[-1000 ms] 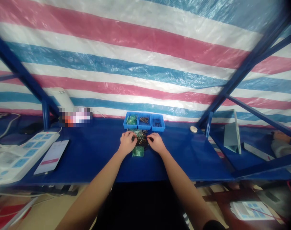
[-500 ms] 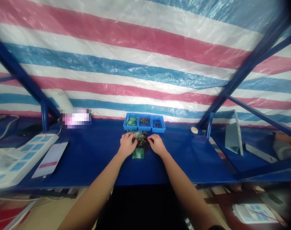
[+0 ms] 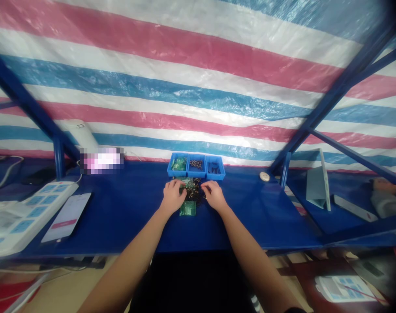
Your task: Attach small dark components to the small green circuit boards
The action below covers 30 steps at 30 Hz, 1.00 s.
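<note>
A heap of small black and brass-coloured parts [image 3: 193, 189] lies on the blue table between my two hands. My left hand [image 3: 173, 195] rests at its left side, fingers curled in against the heap and some green packets. At the right edge is my right hand [image 3: 215, 195], thumb and forefinger pinched together; whatever is between them is too small to name. Nearest me, a flat green packet [image 3: 188, 208] lies below the heap. Just behind stand three joined blue bins [image 3: 196, 175]: green packets [image 3: 179, 164] at left, brass-and-black parts [image 3: 196, 165] in the middle, dark pieces [image 3: 214, 168] at right.
On the left lie a phone [image 3: 67, 217] and a large white power strip [image 3: 31, 213]. A small round pale object [image 3: 264, 176] sits toward the right. Blue frame posts [image 3: 285, 170] rise at both sides, before a striped plastic sheet [image 3: 185, 104]. A tablet-like panel [image 3: 318, 182] stands farther right.
My right fingers have shifted slightly at the heap's right edge, and a small brass glint shows below them. My left hand stays nearly in place.
</note>
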Available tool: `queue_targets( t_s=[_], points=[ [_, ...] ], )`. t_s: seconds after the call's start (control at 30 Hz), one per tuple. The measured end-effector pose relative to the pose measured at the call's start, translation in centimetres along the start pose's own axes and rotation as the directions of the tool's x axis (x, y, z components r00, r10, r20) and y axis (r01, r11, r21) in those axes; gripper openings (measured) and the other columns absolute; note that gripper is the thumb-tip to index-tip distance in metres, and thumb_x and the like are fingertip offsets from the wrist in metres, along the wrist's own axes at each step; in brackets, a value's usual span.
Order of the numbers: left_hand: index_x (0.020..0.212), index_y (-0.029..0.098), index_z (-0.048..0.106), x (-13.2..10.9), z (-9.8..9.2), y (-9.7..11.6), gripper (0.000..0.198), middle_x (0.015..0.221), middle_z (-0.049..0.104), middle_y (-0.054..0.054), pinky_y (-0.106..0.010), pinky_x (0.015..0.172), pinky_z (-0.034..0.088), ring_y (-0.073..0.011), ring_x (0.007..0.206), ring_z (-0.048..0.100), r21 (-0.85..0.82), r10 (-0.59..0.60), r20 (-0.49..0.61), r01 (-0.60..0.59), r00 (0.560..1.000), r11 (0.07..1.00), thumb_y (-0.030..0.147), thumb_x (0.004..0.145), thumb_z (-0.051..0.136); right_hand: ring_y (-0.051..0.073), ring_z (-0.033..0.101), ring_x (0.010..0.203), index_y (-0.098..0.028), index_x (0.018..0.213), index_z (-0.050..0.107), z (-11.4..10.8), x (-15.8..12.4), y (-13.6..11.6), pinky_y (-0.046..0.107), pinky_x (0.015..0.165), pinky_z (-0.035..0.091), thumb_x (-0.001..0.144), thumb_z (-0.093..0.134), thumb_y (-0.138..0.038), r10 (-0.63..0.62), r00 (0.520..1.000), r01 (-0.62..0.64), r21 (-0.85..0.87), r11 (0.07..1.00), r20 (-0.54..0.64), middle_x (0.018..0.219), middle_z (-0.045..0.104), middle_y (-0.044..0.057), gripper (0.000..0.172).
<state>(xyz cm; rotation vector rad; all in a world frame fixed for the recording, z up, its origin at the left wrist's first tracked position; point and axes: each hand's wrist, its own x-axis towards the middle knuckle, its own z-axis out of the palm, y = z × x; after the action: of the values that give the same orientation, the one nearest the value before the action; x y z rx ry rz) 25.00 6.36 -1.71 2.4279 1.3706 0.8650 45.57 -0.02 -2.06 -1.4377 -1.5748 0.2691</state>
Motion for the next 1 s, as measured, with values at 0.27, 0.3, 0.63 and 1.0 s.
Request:
queue_targets(
  t_s=[0.27,0.3,0.63,1.0],
  points=[
    [0.127,0.029,0.053,-0.7,-0.9,2.1,0.037,0.131,0.051,-0.008,-0.045,0.101,0.036,-0.0267,0.125,0.043,-0.067,0.167,-0.055,-0.171,0.984,0.983,0.03,0.09,0.049,0.019,0.067,0.082,-0.021,0.095,0.068,1.7,0.4,-1.3,0.032,0.073,0.057,0.087,0.057,-0.031,0.103,0.993,-0.074,0.355,0.932,-0.063,0.099,0.068,0.007,0.017],
    [0.127,0.028,0.053,-0.7,-0.9,2.1,0.036,0.13,0.053,-0.007,-0.044,0.102,0.037,-0.0253,0.124,0.045,-0.101,0.187,-0.051,-0.191,0.981,0.976,0.03,0.091,0.049,0.019,0.068,0.081,-0.021,0.094,0.068,1.8,0.5,-1.5,0.032,0.073,0.057,0.085,0.059,-0.031,0.116,0.991,-0.084,0.383,0.92,-0.061,0.098,0.069,0.007,0.016],
    [0.103,0.023,0.064,-0.3,-0.6,1.8,0.021,0.102,0.069,-0.005,-0.037,0.091,0.049,-0.0199,0.096,0.064,-0.325,0.239,-0.024,-0.234,0.971,0.916,0.034,0.094,0.049,0.02,0.069,0.085,-0.02,0.091,0.071,1.0,1.1,-3.0,0.034,0.078,0.057,0.078,0.063,-0.024,0.101,0.994,-0.106,0.366,0.925,0.032,0.095,0.072,0.006,0.015],
    [0.099,0.022,0.063,-0.4,-0.3,1.7,0.023,0.092,0.07,-0.004,-0.03,0.075,0.052,-0.0166,0.079,0.066,-0.374,0.116,-0.046,-0.125,0.992,0.919,0.039,0.092,0.049,0.02,0.069,0.081,-0.019,0.09,0.071,1.0,1.2,-3.5,0.035,0.077,0.058,0.076,0.069,-0.031,0.143,0.981,-0.188,0.489,0.852,0.128,0.091,0.073,0.007,0.019]
  ],
)
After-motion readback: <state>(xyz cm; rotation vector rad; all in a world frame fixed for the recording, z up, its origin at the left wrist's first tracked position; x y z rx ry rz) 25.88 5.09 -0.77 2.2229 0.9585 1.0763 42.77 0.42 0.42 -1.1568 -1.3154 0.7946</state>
